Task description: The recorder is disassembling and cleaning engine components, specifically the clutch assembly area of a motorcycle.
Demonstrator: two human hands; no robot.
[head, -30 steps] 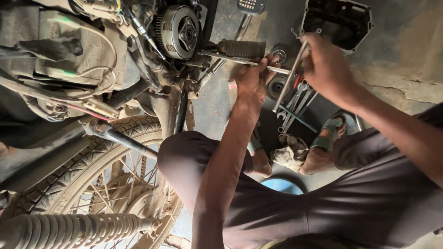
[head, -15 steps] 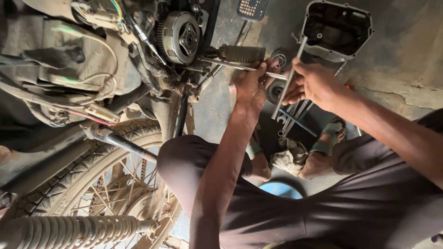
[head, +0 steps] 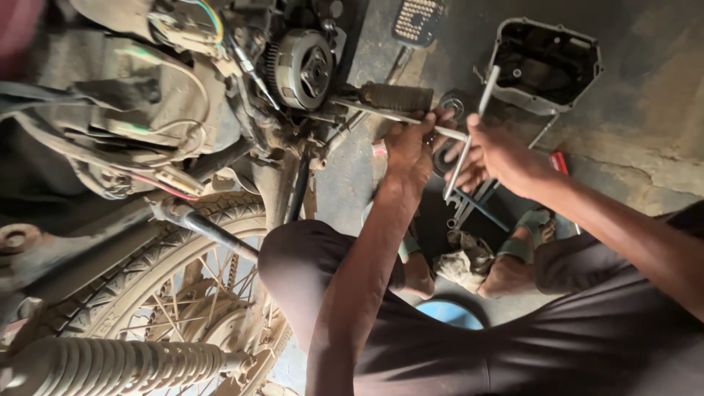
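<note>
- Two hands up at center-top: left hand point(head: 408, 150) wraps closed around the footpeg bar point(head: 381, 111), right hand point(head: 493, 155) grips a long metal wrench point(head: 473, 126) beside it.
- I'd brace the bar firmly and keep the wrench square so it doesn't slip.
- Can't see the wrench tip or fastener; fingertips hide it, and the clutch point(head: 302, 67) area is murky.
</note>
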